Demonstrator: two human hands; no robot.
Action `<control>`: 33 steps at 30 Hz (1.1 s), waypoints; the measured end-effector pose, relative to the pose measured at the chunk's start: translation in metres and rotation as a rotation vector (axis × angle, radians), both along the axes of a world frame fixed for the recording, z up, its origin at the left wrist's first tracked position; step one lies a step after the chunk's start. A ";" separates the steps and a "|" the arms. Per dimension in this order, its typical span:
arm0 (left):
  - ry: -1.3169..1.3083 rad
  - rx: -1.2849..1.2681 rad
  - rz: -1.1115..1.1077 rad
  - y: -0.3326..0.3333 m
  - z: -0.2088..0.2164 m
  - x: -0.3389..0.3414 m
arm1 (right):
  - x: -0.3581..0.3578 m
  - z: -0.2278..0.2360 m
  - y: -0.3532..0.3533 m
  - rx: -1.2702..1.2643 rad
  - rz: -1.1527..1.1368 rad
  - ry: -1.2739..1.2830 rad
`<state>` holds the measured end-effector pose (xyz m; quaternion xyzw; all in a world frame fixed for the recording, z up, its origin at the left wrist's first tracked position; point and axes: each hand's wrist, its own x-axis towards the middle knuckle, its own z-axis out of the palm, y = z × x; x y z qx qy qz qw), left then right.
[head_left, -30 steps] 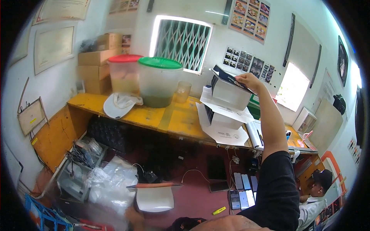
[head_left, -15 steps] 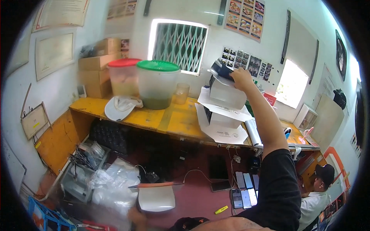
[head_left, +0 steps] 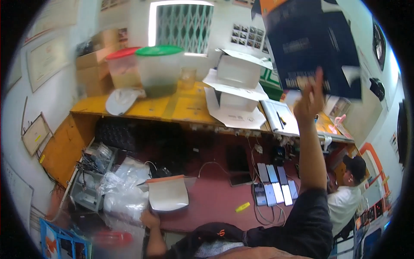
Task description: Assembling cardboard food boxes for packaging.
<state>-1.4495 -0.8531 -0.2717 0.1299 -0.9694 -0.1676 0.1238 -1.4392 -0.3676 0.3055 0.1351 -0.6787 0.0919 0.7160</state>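
High at the right, my right hand [head_left: 309, 101] grips the lower edge of a dark blue flattened cardboard box [head_left: 312, 52], which has white cut corners and an orange strip at its top. One of its fingers lies up along the panel. Down at the left, my left hand [head_left: 150, 219] is beside the near corner of a small open carton [head_left: 169, 196], white inside with an orange-brown flap. Clear plastic bags [head_left: 125, 203] lie against that hand. Blur hides its fingers, so whether it touches the carton I cannot tell.
White open cartons [head_left: 239, 101] are stacked on the yellow shelf [head_left: 181, 101], beside a notebook [head_left: 280, 117] with a pen. Lidded tubs [head_left: 159, 71] stand farther left. Several phones [head_left: 271, 194], cables and a yellow highlighter [head_left: 243, 207] lie on the red table [head_left: 215, 194]. A person [head_left: 347, 192] sits at right.
My right hand has lifted the dark blue box off the carton stack, bringing it right and nearer. My left hand has risen toward the small carton. The view has shifted.
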 end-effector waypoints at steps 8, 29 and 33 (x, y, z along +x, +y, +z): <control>0.466 0.799 0.101 -0.074 -0.009 -0.014 | 0.222 -0.210 0.009 -0.212 0.019 -0.071; -0.670 0.405 -1.754 0.298 0.322 0.262 | 0.415 -0.261 0.076 -0.322 0.556 -1.196; -0.807 0.432 -1.660 0.330 0.288 0.305 | 0.448 -0.296 0.086 -0.422 0.525 -1.123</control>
